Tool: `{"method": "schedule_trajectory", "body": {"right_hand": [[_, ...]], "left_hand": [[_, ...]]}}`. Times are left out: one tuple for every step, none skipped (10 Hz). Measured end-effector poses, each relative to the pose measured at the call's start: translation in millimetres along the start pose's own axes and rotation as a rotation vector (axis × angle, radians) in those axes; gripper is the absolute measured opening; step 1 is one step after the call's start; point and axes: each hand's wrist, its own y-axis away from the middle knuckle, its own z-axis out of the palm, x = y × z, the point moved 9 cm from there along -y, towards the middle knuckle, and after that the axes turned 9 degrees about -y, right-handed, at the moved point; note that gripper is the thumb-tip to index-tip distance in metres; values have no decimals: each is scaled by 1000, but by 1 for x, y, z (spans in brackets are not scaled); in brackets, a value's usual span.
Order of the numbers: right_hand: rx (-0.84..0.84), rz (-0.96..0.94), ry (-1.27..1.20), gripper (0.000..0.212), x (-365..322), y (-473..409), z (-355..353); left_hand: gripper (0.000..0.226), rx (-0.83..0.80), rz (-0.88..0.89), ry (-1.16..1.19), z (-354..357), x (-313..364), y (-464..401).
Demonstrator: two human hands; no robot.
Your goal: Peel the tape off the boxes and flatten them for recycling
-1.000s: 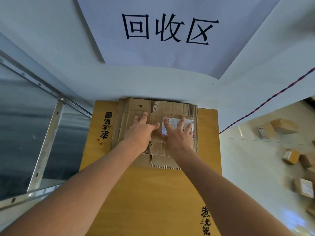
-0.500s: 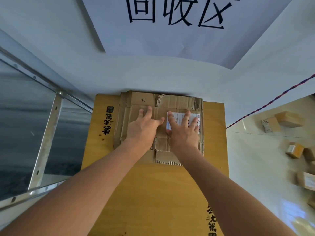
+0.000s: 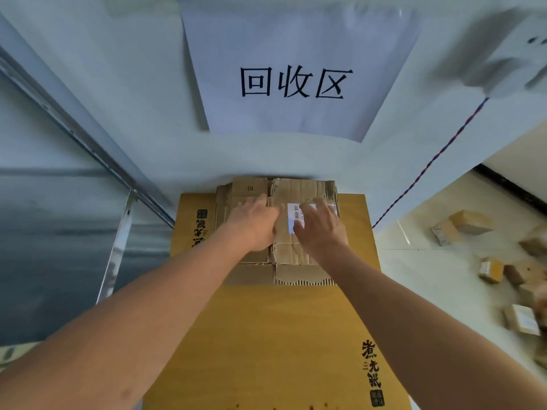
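Your flattened boxes were matt brown corrugated cardboard, the fluted core showing rough along the torn near edge. A glossy white paper label was stuck on the top sheet. Under them the bench was smooth yellow wood with a dull sheen and black printed characters. The sign on the wall was thin white paper. To your left, the frame was bright, shiny metal. The floor tiles looked glossy.

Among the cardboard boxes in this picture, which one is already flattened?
The flattened box under both hands on the yellow board, carrying a white barcode label. The small boxes on the floor at right keep their full shape.
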Motion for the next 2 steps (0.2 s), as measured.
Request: {"method": "schedule_trajectory", "body": {"right_hand": [[82,-46,-51,36,-17,16,-31],[107,-125,-83,46,-41,40,-53]], "left_hand": [[57,110,26,-19,-28,-2,22],[50,189,57,-53,-50,-1,46]]}}
